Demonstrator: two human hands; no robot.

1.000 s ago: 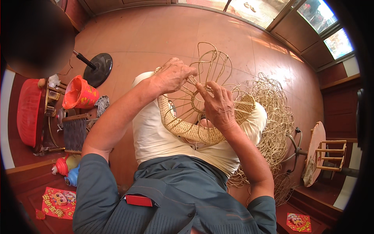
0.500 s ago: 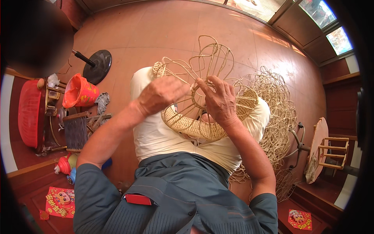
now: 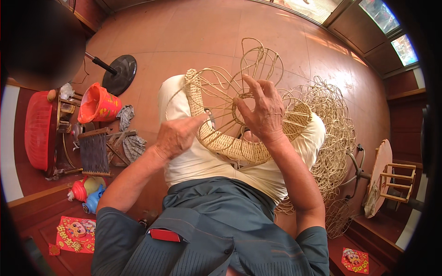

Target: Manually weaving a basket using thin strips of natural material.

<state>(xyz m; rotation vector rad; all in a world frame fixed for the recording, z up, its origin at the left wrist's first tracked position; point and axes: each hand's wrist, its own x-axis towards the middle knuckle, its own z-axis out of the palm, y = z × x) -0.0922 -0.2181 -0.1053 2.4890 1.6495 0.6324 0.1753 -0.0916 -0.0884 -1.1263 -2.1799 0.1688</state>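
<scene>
Woven cord piece (image 3: 232, 149) lies across the lap; left hand (image 3: 178, 136) curled near its band, grip unclear; right hand (image 3: 264, 109) partly open, thumb against its ring (image 3: 234, 113). Floor (image 3: 193, 41) stretches beyond.

The dark blue-grey shirt (image 3: 198, 246) has short sleeves (image 3: 115, 237) and a flapped pocket (image 3: 182, 224). A flat red thing (image 3: 165, 235) peeks from the pocket; below it run fine vertical stitched lines (image 3: 154, 255). Right of it sits a dark button (image 3: 226, 251); beyond it, cream trousers (image 3: 216, 169).
</scene>
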